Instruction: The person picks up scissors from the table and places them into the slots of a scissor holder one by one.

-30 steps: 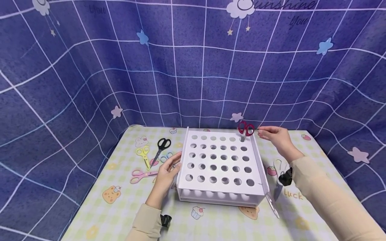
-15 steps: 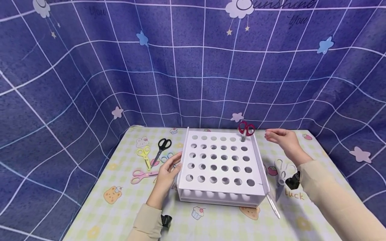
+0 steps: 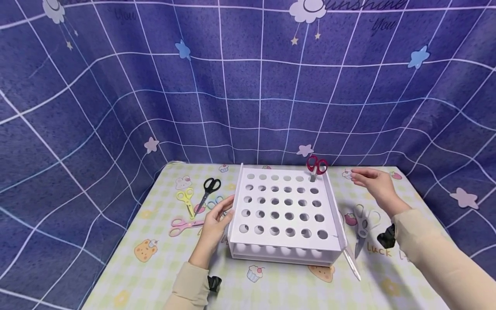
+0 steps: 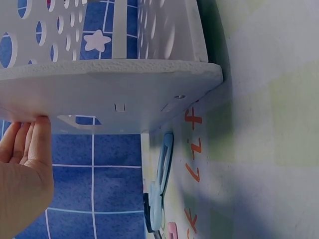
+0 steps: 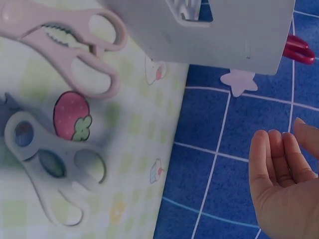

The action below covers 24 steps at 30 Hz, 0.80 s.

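Note:
In the head view a white rack (image 3: pixel 267 240) with rows of round holes stands on the table. My left hand (image 3: pixel 214 222) rests against its left side panel, fingertips on the panel in the left wrist view. Red-handled scissors (image 3: pixel 317 167) stand in the rack's back right hole, rings up. Right of them my right hand (image 3: pixel 379 188) hovers over the table, holding nothing, fingers loosely bent. Grey-handled scissors (image 3: pixel 362 228) lie below it. Pale-handled scissors (image 5: pixel 30 42) lie beside the rack in the right wrist view; in the head view a silver blade (image 3: pixel 352 262) sticks out there.
Left of the rack lie black scissors (image 3: pixel 203 199), yellow scissors (image 3: pixel 189 206), pink scissors (image 3: pixel 187 224) and light blue scissors (image 4: pixel 158 199), the last partly behind my left hand in the head view. A blue curtain (image 3: pixel 248 107) hangs behind the checked tablecloth (image 3: pixel 155 280).
My right hand has moved right, away from the red-handled scissors, exposing more of the grey-handled pair. My left hand and the rack have stayed in place.

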Tool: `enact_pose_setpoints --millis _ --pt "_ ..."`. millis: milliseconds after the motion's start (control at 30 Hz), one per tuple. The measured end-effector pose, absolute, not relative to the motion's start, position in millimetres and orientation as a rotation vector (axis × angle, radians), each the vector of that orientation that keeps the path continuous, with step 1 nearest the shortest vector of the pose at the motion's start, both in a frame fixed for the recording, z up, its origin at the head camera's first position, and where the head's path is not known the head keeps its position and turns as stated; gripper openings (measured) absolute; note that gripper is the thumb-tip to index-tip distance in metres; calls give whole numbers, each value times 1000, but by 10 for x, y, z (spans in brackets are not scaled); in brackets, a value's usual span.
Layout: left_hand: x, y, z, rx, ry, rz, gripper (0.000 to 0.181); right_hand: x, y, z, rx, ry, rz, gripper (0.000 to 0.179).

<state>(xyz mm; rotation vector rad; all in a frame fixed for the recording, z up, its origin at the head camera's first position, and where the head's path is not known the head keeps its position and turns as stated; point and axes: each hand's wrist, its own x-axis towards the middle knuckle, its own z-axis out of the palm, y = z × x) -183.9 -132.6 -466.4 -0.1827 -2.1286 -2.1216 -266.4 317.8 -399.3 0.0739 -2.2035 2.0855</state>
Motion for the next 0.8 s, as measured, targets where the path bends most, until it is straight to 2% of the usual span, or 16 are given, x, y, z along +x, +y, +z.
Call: enact_pose_setpoints --millis 533,800 --pt "-1839 -1325 -4661 -178 -2142 -2118 43 -2545 3566 -4077 19 -2310 2003 20" --pt "-1839 -1321 -4659 -159 -2148 -2116 43 -2566 3841 -4196 76 -2288 1986 4"
